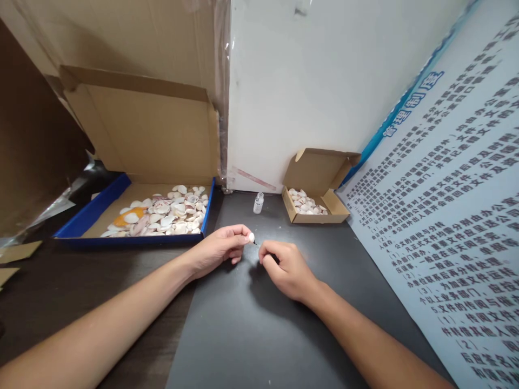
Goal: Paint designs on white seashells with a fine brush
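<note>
My left hand (231, 242), at the middle of the table, pinches a small white rounded piece (251, 237) between thumb and fingertips. It looks like a shell, but its size hides the kind. A tiny dark tip shows just below it, pointing towards my right hand (286, 267). That hand is closed, with thumb and forefinger together close by on the right; whatever it may hold is hidden. Beyond both hands a small clear bottle (258, 204) with a pale label stands upright, apart from them.
Left, an open blue-edged cardboard box (87, 208) contains many pale shells (170, 212) and an orange one. A smaller open cardboard box (312, 218) with shells stands back right. A white panel (300, 97) rises behind; a printed board (458, 216) leans along the right side.
</note>
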Demonstrator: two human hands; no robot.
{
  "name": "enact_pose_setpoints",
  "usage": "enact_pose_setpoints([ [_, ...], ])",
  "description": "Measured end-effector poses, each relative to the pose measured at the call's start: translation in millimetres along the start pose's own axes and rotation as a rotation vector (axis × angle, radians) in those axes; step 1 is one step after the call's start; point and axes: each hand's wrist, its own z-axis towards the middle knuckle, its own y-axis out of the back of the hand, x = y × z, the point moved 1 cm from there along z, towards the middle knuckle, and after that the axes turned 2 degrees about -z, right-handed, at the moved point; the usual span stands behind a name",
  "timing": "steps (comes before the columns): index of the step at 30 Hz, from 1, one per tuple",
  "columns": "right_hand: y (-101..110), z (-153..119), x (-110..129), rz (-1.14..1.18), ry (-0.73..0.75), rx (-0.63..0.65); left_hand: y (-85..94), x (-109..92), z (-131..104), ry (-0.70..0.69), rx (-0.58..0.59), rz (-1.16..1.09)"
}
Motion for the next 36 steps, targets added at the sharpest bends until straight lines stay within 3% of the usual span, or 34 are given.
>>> enact_pose_setpoints([
  [3, 0.1, 0.8, -2.1, -0.030, -0.088, -0.027, -0.2, -0.2, 0.2, 0.000, -0.001, -0.014],
  [6, 0.7, 0.2, -0.7, 0.013, -0.011, -0.064, -0.4, -0.3, 0.1, 0.000, -0.004, -0.022],
  [8, -0.3, 0.0, -0.1, 0.017, 0.020, -0.024, -0.6, -0.5, -0.2, 0.002, -0.004, -0.015],
  [12, -1.9, 0.5, -1.9, -0.023, -0.070, 0.007, -1.1, -1.2, -0.9, -0.001, -0.006, 0.005],
  [15, -0.6, 0.1, -0.8, 0.025, 0.013, -0.064, -1.0, -0.8, -0.8, -0.002, -0.010, 0.000],
  [17, -0.9, -0.2, 0.4, 0.040, 0.062, -0.043, -0.4, 0.0, -0.5, -0.005, -0.003, 0.000],
  [20, -2.9, 0.3, -0.1, -0.021, -0.015, 0.042, 0.5, 0.9, -0.2, -0.007, 0.006, 0.006],
  [23, -3.2, 0.8, -1.0, -0.071, -0.067, 0.030, 0.2, 0.6, -0.3, 0.000, 0.001, 0.005],
  [27, -1.2, -0.9, 1.0, -0.004, 0.043, -0.053, -1.3, -0.2, -0.5, -0.002, -0.002, -0.024],
  [31, -1.7, -2.1, 2.2, 0.015, 0.106, -0.029, -1.0, 0.1, -0.5, -0.015, 0.006, -0.050],
  [36, -2.0, 0.1, -0.8, -0.095, -0.063, 0.004, -0.5, -0.4, -0.9, -0.004, -0.007, -0.024],
])
